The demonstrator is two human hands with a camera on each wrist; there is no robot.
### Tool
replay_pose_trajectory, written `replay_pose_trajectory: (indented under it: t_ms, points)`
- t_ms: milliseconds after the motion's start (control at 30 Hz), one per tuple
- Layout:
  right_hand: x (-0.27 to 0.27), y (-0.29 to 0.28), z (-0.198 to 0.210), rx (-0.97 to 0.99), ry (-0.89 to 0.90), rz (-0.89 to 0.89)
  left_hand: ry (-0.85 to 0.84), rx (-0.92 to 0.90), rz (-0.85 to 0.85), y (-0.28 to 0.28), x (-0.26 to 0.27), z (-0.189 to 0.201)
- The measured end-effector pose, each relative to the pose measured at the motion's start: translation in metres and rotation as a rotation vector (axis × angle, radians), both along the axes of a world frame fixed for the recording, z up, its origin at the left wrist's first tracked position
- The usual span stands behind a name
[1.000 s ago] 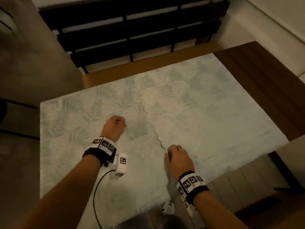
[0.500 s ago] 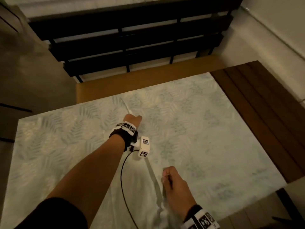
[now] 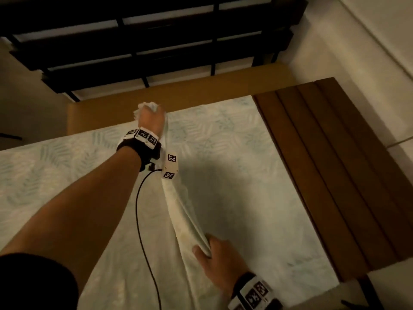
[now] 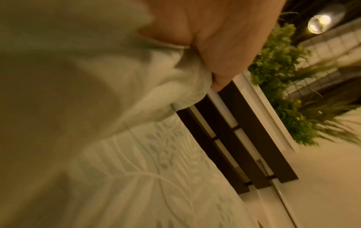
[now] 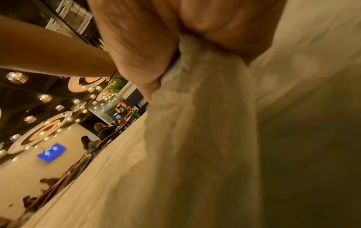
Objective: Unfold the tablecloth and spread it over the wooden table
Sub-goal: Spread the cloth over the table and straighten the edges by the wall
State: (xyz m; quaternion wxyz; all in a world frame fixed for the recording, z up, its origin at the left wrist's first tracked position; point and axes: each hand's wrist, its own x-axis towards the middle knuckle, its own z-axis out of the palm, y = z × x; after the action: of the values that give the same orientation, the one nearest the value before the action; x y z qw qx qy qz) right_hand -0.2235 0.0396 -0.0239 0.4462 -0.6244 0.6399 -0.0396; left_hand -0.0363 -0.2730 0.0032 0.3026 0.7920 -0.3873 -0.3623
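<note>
A pale tablecloth [image 3: 234,175] with a faint leaf pattern lies over most of the wooden table [image 3: 330,175], whose dark slats show bare at the right. My left hand [image 3: 150,118] grips a bunched edge of the cloth near the table's far side, lifted off the surface. My right hand [image 3: 214,256] pinches the same raised fold near the front edge. The fold runs as a taut ridge between the two hands. In the left wrist view the fingers [image 4: 224,46] curl round cloth [image 4: 97,77]. The right wrist view shows cloth [image 5: 205,123] squeezed between fingers [image 5: 140,46].
A dark slatted bench or rail [image 3: 145,41] stands beyond the table's far edge, with a tan strip [image 3: 178,95] in front of it. Pale floor [image 3: 357,52] lies to the right. A black cable [image 3: 140,220] hangs from my left wrist over the cloth.
Both hands have lifted the top layer's edge off the table. My left hand has moved from the middle toward the far edge, and the scalloped fold line has become a raised ridge.
</note>
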Motion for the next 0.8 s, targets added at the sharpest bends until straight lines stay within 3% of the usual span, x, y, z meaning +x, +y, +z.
replay_pose_trajectory:
  t_ms: [300, 467, 800]
  points:
    - [-0.168, -0.043, 0.029, 0.05, 0.048, 0.114, -0.161, -0.095, -0.259, -0.006, -0.145, 0.039]
    - [-0.231, -0.054, 0.029, 0.165, 0.063, -0.043, -0.16, -0.157, -0.385, -0.023, -0.212, 0.04]
    - [-0.399, -0.078, 0.023, 0.074, 0.057, -0.205, -0.154, -0.196, -0.457, -0.053, -0.365, 0.027]
